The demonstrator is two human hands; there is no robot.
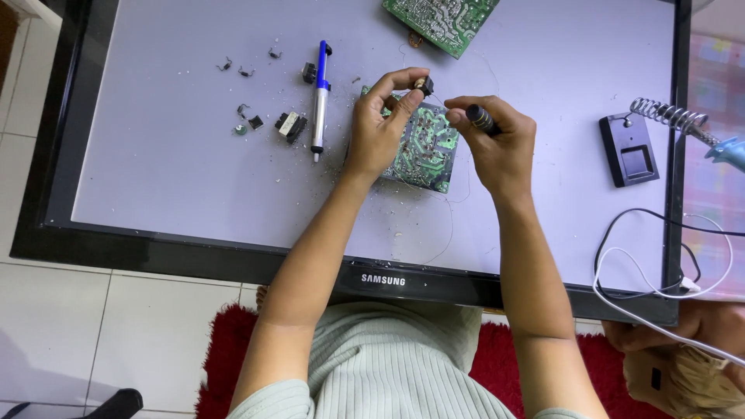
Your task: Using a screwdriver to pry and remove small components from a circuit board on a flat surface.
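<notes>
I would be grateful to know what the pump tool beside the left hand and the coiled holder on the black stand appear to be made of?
The pump tool looks like glossy blue plastic above a pale, smooth barrel, perhaps metal or plastic. The coiled holder seems bare steel wire, grey with bright glints; its black stand looks matte, plastic or painted metal.

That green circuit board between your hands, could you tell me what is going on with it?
A person sits over a flat-lying monitor used as a work surface. The left hand pinches a small dark component above the green circuit board, while the right hand grips a dark cylindrical tool beside it. A blue and white desoldering pump and loose parts lie to the left; a soldering iron stand sits to the right.
</notes>
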